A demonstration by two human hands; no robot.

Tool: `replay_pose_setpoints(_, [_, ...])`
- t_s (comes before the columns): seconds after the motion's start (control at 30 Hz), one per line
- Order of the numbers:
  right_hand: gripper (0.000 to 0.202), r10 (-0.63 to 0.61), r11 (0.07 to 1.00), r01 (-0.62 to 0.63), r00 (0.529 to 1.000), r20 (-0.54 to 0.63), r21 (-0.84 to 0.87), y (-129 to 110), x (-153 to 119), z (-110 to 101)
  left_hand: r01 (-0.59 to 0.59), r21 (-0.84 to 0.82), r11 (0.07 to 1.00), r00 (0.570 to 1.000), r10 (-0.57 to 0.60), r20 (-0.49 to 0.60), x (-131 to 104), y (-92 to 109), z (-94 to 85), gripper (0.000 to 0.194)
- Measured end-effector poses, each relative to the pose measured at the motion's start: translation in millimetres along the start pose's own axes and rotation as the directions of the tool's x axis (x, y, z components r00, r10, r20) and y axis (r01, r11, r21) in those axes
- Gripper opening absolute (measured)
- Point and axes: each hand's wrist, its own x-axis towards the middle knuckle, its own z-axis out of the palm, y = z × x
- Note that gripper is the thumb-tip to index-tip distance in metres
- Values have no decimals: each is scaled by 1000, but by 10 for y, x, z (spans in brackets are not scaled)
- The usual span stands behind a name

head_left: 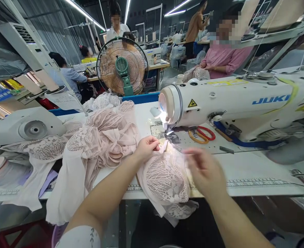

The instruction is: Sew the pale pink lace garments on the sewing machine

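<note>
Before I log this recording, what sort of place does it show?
Most likely a garment sewing workshop: a JUKI sewing machine stands at the bench, lace pieces are heaped beside it, and other people sit at tables behind.

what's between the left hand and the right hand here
In the head view, the upper part of the pale pink lace bra lies between the left hand and the blurred right hand.

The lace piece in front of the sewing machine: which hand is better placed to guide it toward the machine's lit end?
Probably the left hand: it appears to pinch the upper edge of the lace piece, close to the lit end of the sewing machine. The right hand, blurred, sits farther off.
</note>
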Motion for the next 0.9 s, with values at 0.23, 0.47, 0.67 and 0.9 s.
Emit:
replay_pose_setpoints(0.23, [15, 88, 969, 43, 858, 506, -241, -12, 63, 493, -21, 309, 951, 998, 40, -56, 79, 42, -72, 15])
replay_pose_setpoints(0.47, [21, 21, 959, 145, 824, 567, -245, 170, 65, 332, -74, 817, 571, 971, 227, -71, 386, 681, -780, 11])
replay_pose_setpoints(0.67, [22, 10, 966, 142, 818, 575, -218, 179, 75, 346, 4, 987, 158, 963, 264, -46, 475, 1098, -1157, 13])
replay_pose_setpoints(0.9, [22, -5, 978, 122, 822, 569, -169, 183, 94, 320, -82, 990, 110, 995, 73, 74, 314, 1120, -787, 14])
